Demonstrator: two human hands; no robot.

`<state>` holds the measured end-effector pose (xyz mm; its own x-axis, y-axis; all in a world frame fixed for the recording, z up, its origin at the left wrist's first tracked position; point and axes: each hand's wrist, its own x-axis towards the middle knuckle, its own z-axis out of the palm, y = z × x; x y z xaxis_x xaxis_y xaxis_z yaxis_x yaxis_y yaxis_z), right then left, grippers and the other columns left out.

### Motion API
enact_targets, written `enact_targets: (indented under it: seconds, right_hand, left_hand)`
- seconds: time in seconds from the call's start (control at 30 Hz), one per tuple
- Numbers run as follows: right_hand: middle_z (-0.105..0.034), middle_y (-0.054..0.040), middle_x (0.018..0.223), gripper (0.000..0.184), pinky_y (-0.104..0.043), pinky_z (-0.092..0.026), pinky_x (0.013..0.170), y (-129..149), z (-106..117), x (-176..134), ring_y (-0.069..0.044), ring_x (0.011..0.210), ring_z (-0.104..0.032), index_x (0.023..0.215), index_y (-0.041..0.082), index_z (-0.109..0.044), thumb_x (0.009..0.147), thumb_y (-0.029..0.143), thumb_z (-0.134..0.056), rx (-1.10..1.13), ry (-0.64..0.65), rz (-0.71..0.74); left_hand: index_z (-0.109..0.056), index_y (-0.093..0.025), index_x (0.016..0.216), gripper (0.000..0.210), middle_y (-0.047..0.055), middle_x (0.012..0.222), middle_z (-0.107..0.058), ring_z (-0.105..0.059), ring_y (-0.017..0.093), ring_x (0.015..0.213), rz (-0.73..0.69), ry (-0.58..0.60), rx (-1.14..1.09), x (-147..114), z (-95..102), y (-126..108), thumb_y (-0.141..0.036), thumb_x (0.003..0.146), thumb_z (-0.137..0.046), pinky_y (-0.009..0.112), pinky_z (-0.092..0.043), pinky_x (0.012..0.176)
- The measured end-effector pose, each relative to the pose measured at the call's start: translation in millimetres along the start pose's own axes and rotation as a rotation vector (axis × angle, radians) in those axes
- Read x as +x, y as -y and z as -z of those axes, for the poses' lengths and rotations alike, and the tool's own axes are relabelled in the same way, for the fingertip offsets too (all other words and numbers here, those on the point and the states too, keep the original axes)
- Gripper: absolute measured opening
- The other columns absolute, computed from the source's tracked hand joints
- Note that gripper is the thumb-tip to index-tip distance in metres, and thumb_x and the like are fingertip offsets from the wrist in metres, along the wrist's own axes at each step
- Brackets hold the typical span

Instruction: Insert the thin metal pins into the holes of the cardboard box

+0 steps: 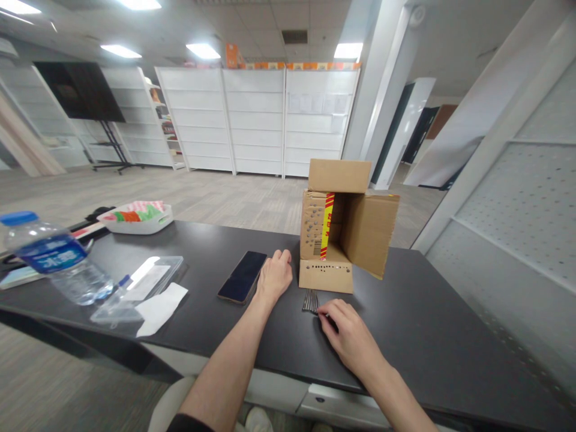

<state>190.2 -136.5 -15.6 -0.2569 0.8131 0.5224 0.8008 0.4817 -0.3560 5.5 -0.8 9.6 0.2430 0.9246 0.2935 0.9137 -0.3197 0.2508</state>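
Observation:
My right hand (346, 330) is low over the table with thumb and forefinger pinched at the near end of a row of thin metal screws (309, 300), which could also be nails. Several of them lie side by side in front of a cardboard box (315, 231). The box stands on its side, its opening and flaps facing me, and round grey heads and small holes dot its left wall and front flap (326, 276). My left hand (275, 276) rests on the table, fingers loosely curled, between the box and a dark smartphone (243, 276). I see nothing in it.
On the left are a clear plastic case (166, 270), a white paper (162, 306), a blue-capped water bottle (58, 258) and a white tray (139, 225) of colourful packets. The black table (427, 336) ends near a perforated panel (531, 240) on the right.

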Motion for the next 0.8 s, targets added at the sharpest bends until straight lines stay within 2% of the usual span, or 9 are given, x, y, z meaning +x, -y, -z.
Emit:
enact_targets:
  seconds: [0.37,0.8]
  right_hand:
    - [-0.068,-0.0055,0.093,0.016,-0.036,-0.049,0.078,0.3,1.7,0.9,-0.023,0.087,-0.062,0.097,0.022,-0.062,0.097,0.013,-0.049,0.004,0.071,-0.004]
    - [-0.069,-0.006,0.098,0.013,-0.037,-0.046,0.077,2.4,0.5,1.8,-0.025,0.09,-0.061,0.1,0.023,-0.058,0.092,0.014,-0.053,-0.058,0.031,-0.07]
  left_hand:
    - [-0.056,-0.024,0.104,0.02,0.005,0.105,-0.061,-0.063,0.019,0.091,-0.01,-0.015,0.016,0.1,-1.4,0.8,-0.015,0.094,-0.042,0.031,-0.045,0.084]
    - [-0.056,-0.024,0.105,0.021,0.006,0.106,-0.061,-0.063,0.02,0.092,-0.007,-0.01,0.009,-0.1,-0.7,0.5,-0.015,0.094,-0.042,0.032,-0.045,0.084]
